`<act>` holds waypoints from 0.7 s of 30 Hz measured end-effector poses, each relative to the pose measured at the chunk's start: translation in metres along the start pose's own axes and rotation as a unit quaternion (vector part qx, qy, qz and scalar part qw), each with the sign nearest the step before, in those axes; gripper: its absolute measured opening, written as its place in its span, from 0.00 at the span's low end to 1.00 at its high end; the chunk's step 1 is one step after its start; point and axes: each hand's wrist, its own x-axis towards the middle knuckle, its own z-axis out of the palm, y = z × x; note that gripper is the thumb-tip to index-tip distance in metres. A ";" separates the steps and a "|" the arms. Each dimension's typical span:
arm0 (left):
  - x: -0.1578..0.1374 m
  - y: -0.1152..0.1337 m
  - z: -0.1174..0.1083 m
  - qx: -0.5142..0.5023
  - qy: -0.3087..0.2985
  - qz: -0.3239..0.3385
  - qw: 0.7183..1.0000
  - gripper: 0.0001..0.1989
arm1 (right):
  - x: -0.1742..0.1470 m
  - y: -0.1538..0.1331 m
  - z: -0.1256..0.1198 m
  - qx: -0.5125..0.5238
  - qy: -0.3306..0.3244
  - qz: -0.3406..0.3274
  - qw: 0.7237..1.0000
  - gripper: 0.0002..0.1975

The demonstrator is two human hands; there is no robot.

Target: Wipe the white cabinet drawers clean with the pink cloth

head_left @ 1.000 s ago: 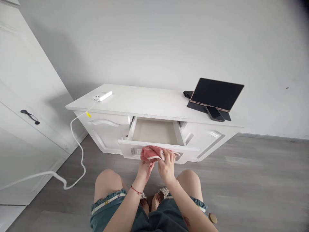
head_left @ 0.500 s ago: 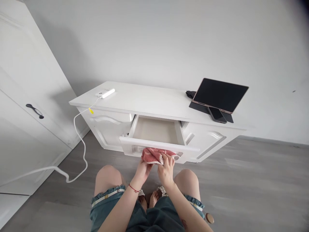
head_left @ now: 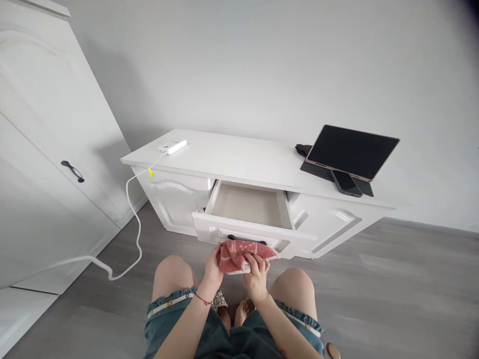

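A folded red towel (head_left: 237, 257) with pale edging is held between my two hands, just in front of the pulled-out drawer. My left hand (head_left: 213, 267) grips its left end, the fingers partly hidden under the cloth. Curled over its front right side are the fingers of my right hand (head_left: 257, 279). Behind the towel, the drawer (head_left: 247, 205) stands open and its visible floor is bare. Part of its dark handle (head_left: 247, 240) shows above the cloth.
On the white cabinet (head_left: 232, 154) stand a tablet (head_left: 354, 152) and a phone (head_left: 346, 183) at the right, with a white power strip (head_left: 175, 147) at the left. Its white cable (head_left: 139, 234) hangs to the floor. A tall wardrobe (head_left: 56, 124) flanks the left.
The towel and both hands have drawn back from the drawer front toward me, uncovering the dark handle. The left hand has shifted left along the cloth. The whole view has shifted slightly.
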 end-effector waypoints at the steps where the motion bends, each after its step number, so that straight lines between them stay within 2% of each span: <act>1: -0.001 -0.002 -0.004 -0.002 0.018 0.004 1.000 0.08 | -0.001 -0.005 0.003 -0.009 -0.012 0.001 1.000 0.19; 5: -0.006 -0.006 -0.022 -0.016 0.084 -0.016 0.996 0.01 | 0.002 -0.021 0.017 -0.043 -0.096 0.000 0.994 0.16; 7: -0.010 -0.005 -0.030 -0.021 0.117 -0.034 0.992 0.03 | 0.007 -0.026 0.025 -0.063 -0.132 0.018 0.989 0.17; 10: -0.014 -0.002 -0.040 -0.043 0.149 -0.066 0.986 0.07 | 0.015 -0.035 0.036 -0.074 -0.151 0.026 0.985 0.19; 16: -0.018 0.005 -0.054 -0.035 0.180 -0.067 0.981 0.07 | 0.040 -0.066 0.041 -0.009 -0.102 -0.036 0.994 0.13; 21: -0.017 0.003 -0.058 -0.033 0.172 -0.083 0.981 0.08 | 0.094 -0.079 0.030 -0.006 -0.036 -0.013 0.999 0.15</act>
